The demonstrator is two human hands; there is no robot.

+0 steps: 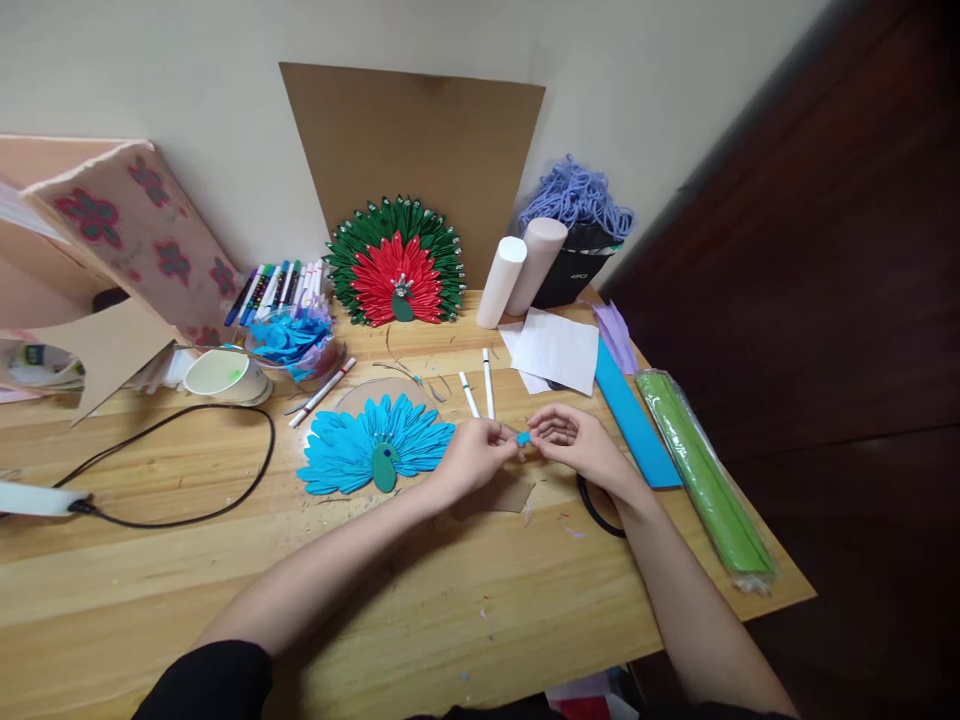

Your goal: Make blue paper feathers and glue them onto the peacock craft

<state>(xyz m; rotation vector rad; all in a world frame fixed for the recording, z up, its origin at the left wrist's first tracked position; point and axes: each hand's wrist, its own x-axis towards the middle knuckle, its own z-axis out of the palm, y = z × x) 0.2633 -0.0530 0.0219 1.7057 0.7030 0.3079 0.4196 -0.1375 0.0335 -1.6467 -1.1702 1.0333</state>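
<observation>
Between my two hands is a small piece of blue crepe paper [523, 438], pinched at both ends. My left hand [480, 455] has its fingers closed on the left end, and my right hand [574, 440] grips the right end with thumb and fingertips. Just left of my left hand lies a blue paper peacock [375, 445] with a dark green body and fanned feathers. A scrap of cardboard [514, 496] shows partly under my hands. Two white markers [488, 385] lie beyond my fingers.
A green-and-red peacock [401, 265] leans on a cardboard sheet [420, 130]. A bowl of blue scraps [292, 340], a paper cup [227, 377] and a glue gun [41, 499] with its looping cord are leftward. Rightward lie blue paper [637, 420] and wrapped green paper [705, 480].
</observation>
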